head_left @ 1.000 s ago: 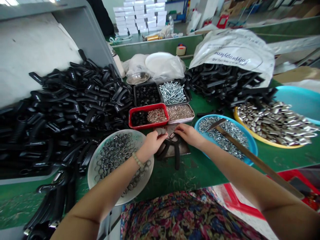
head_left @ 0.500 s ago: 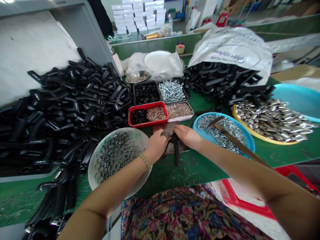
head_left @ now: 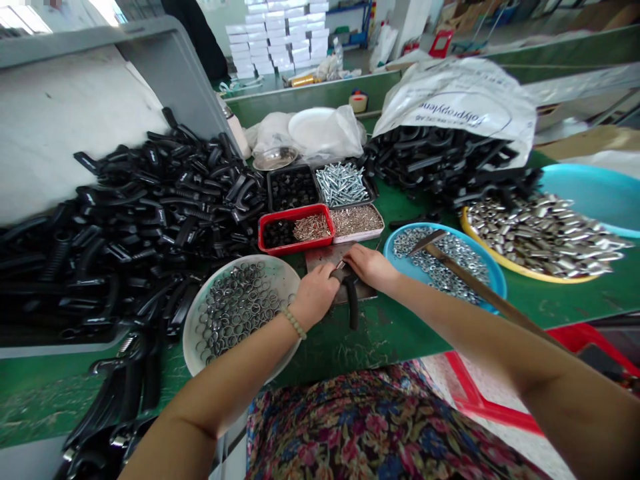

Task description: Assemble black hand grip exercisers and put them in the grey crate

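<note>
My left hand is closed over one black plastic handle piece that lies on a small metal plate on the green table. My right hand pinches the top of the same black piece, where a small metal part shows between the two hands. Both hands meet just in front of the red tray of small black and copper-coloured parts. What the right fingertips hold is too small to name.
A white bowl of metal rings stands left of my hands, a blue bowl of nuts with a wooden stick across it on the right. Black handle piles fill the left and back right. Trays of screws sit behind.
My left hand has dropped from above the black piece onto it and closed around it. My right hand stays at its top. The view has shifted slightly.
</note>
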A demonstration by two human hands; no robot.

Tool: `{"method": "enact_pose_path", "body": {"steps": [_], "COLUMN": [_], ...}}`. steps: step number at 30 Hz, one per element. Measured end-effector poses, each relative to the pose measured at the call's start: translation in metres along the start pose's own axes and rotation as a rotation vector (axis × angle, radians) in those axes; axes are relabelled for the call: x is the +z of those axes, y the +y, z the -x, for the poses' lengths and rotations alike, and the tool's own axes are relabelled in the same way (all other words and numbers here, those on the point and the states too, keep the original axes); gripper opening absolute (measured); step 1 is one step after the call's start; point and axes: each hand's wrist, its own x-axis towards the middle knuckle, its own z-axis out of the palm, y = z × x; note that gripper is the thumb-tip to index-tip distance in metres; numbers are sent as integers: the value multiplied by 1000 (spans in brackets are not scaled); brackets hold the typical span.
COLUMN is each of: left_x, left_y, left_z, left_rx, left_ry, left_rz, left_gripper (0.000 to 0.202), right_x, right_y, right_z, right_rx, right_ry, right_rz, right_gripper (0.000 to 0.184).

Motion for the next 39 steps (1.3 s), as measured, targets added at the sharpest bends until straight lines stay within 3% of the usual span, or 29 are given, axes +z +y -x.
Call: {"method": "enact_pose_path", "body": {"steps": [7, 13, 24, 27, 30, 32, 34, 36, 39], "left_x": [-12, -9, -8, -9, -9, -7, -5, -3, -1], "left_y": [1, 5, 7, 8, 8, 7, 6, 6, 7], "left_z": [9, 16, 16, 17, 18, 19, 19, 19, 18], "left_rx": [2, -80, -84, -96, -106, -88, -63, -58, -81], "left_ry": [-1, -63, -35, -47, -49, -42, -35, -28, -29], "left_rz": [99, 154, 166, 188, 205, 200, 187, 175, 166], "left_gripper": [22, 20, 22, 23, 22, 22, 24, 27, 28], "right_x": [-7, -9, -14, -23, -46, -67, -84, -93, -91], "right_y": [2, 3, -20, -18, 5, 30, 54, 68, 58], "right_z": [-7, -10, -8, -4, 23, 57, 93, 121, 132], "right_rx": [108, 173, 64, 98, 292, 473, 609, 701, 758], "right_ry": [6, -18, -183, -167, -34, 103, 66, -94, -179], "right_rz": [-123, -117, 33, -83, -172, 21, 327, 455, 462], "right_gripper": [14, 12, 20, 26, 37, 45, 51, 48, 42]}}
